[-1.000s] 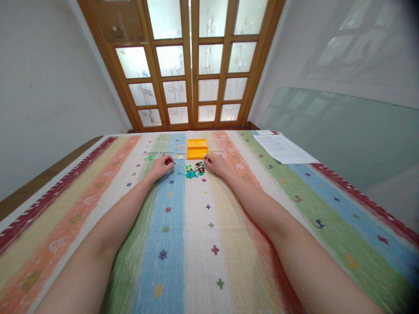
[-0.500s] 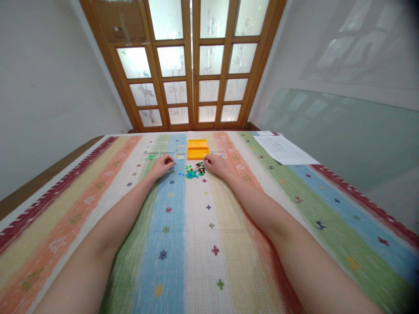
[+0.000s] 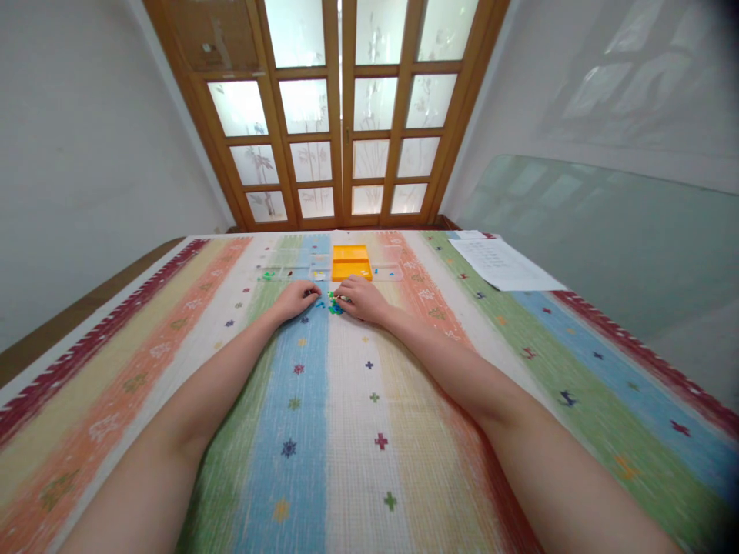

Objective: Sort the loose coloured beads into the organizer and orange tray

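Note:
My right hand [image 3: 362,298] lies over a pile of small green and blue pieces [image 3: 335,308], its bent fingertips pinched at the pile's left side and covering much of it. What those fingertips hold, if anything, is too small to make out. Just left of the pile, my left hand [image 3: 297,300] hovers low with thumb and fingers curled together; whatever is inside cannot be seen. Beyond the hands stands an orange tray with two compartments [image 3: 352,260]. Clear plastic compartment trays lie on both sides of it, with green pieces [image 3: 269,275] and a brown piece [image 3: 289,274] at the left.
Blue pieces [image 3: 391,274] show in the clear section right of the orange tray. Printed paper [image 3: 502,263] lies at the table's far right. A striped cloth [image 3: 352,462] covers the table. Behind it are wooden glazed doors [image 3: 340,138], with a glass panel [image 3: 606,238] at the right wall.
My right hand has moved left from the pile's right edge to over it, hiding the brown pieces. My left hand has shifted slightly right. A brown piece now shows in the left clear tray.

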Motion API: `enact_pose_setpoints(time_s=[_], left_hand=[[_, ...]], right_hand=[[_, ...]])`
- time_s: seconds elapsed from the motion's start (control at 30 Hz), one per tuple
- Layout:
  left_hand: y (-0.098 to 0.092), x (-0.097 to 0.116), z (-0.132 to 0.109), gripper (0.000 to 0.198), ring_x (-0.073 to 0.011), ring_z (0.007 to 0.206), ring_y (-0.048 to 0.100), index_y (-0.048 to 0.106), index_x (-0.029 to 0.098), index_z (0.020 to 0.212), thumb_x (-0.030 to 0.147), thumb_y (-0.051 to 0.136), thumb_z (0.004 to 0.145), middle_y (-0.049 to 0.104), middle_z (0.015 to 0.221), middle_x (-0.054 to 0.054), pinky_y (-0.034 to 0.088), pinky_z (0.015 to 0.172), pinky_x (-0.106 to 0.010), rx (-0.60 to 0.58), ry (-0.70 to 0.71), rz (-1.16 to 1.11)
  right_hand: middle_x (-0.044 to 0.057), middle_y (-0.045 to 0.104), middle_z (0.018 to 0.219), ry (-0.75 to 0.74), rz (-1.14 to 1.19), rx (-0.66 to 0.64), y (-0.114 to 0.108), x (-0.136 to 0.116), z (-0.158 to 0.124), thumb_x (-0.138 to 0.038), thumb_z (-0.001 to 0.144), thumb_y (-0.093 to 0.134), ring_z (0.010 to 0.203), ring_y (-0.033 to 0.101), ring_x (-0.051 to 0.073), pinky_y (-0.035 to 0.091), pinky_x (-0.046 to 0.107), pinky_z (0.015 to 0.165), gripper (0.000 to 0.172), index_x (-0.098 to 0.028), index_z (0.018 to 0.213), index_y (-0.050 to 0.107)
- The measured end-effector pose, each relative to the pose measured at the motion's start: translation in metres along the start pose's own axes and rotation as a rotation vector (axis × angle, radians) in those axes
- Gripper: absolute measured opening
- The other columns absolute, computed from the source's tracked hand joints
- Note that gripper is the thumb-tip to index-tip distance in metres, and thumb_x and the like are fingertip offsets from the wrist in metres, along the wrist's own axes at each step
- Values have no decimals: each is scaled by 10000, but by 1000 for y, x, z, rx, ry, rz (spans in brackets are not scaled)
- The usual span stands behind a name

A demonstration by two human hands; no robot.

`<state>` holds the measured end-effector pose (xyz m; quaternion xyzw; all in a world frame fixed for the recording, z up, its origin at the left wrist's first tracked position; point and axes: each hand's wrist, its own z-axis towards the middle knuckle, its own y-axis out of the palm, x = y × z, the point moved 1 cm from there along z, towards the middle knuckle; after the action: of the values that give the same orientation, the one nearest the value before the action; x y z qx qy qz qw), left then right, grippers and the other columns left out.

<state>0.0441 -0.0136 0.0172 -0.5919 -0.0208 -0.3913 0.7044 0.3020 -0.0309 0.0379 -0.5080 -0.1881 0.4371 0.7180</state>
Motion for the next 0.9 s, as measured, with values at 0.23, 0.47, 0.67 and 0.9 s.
enact_pose_setpoints(time_s=[0.23,0.47,0.67,0.9], left_hand=[[-2,-13,-2,216,-240,857,667,787,224,941,314,593,907,766,937,-59,511,832,-368,58,-47,24],[0,-14,-1,228,-242,848,660,792,211,948,316,593,915,756,931,-69,508,838,-375,57,-41,25],[0,-16,-1,234,-233,856,657,788,214,957,319,581,924,751,927,-63,502,843,-366,45,-22,49],[1,-17,-1,253,-218,899,659,786,202,988,313,562,949,750,965,-55,507,862,-342,27,-25,83]], right_hand=[[87,669,1422,-160,67,-73,8,-12,-1,-401,1096,473,1402,500,270,344,467,1203,393,-261,1390,694],[63,645,1481,-161,78,-126,21,-9,-2,-377,1109,438,1492,429,275,309,513,1243,420,-275,1456,651],[106,650,1470,-156,64,-120,22,-8,-1,-351,1120,410,1472,465,266,322,509,1233,431,-223,1451,654],[101,649,1468,-202,50,-126,23,-9,-1,-375,1124,410,1456,479,265,326,508,1230,430,-227,1449,651]])
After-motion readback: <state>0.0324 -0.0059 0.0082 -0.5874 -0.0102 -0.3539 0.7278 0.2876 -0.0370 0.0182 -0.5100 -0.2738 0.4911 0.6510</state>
